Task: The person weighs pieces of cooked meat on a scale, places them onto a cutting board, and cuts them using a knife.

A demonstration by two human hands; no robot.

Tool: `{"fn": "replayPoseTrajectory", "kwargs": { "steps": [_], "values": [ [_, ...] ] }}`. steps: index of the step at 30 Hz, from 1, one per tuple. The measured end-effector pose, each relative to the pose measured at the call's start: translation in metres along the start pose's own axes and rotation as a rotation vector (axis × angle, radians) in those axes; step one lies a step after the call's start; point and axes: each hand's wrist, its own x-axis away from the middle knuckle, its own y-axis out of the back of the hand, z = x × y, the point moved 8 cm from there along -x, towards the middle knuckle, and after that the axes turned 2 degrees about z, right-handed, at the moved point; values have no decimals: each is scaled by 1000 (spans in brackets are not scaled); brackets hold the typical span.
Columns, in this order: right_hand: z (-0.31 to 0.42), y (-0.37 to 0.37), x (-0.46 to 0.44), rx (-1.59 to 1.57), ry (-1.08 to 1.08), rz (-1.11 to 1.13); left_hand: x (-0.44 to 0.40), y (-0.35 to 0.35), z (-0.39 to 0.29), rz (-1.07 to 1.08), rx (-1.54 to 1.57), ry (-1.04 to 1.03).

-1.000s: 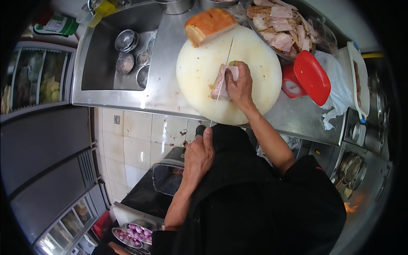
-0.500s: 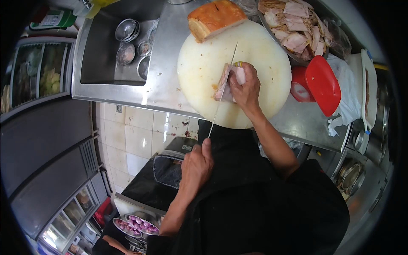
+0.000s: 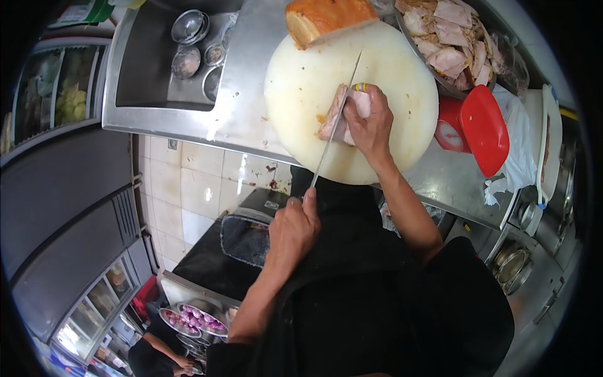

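Observation:
My left hand (image 3: 294, 227) is closed round the handle of a long knife (image 3: 326, 152). The blade slants up and away across a piece of roast pork (image 3: 333, 117) on the round white cutting board (image 3: 295, 81). My right hand (image 3: 372, 122) grips that pork from the right side, thumb and fingers close beside the blade. A yellow band shows on one of its fingers. At the board's far edge rests a larger pork block (image 3: 330, 20) with orange-brown skin. Sliced pork fills a metal bowl (image 3: 402, 28) at the upper right.
A red scale (image 3: 487, 129) stands right of the board, with a white plastic bag (image 3: 521, 138) behind it. The sink (image 3: 144, 116) at left holds several metal bowls. An open black bin (image 3: 242, 235) is below the counter. Another person's arm (image 3: 164, 349) shows near bowls of shallots (image 3: 198, 319).
The view has shifted slightly, so the counter sits higher in it. The knife still lies across the pork, and my right hand keeps its grip. The other person's forearm shows more.

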Motion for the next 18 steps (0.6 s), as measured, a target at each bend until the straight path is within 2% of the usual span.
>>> {"fn": "replayPoseTrajectory", "kwargs": {
  "steps": [3,6,9,11,13,14,17,18],
  "values": [
    [-1,-2,-1,-3,-11,23,-34,-14,-9,-33,-17,-93],
    [-1,-3,-2,-29,-34,-6,-66,-19,-30,-44,45,-81],
    [-6,-4,-1,-35,-66,-17,-65,-11,-38,-4,69,-75],
    [-6,-6,-1,-42,-65,-26,-49,-16,-29,27,-95,-247],
    [-7,-5,-2,-51,-42,-57,-26,-13,-1,82,-117,-140],
    [-5,-5,-4,-9,0,-50,-14,-12,21,133,-57,61],
    [5,-6,-8,102,119,16,-3,-7,19,83,-84,72],
    [6,-6,-12,91,167,20,-11,-10,16,69,-74,7]
  ]
}}
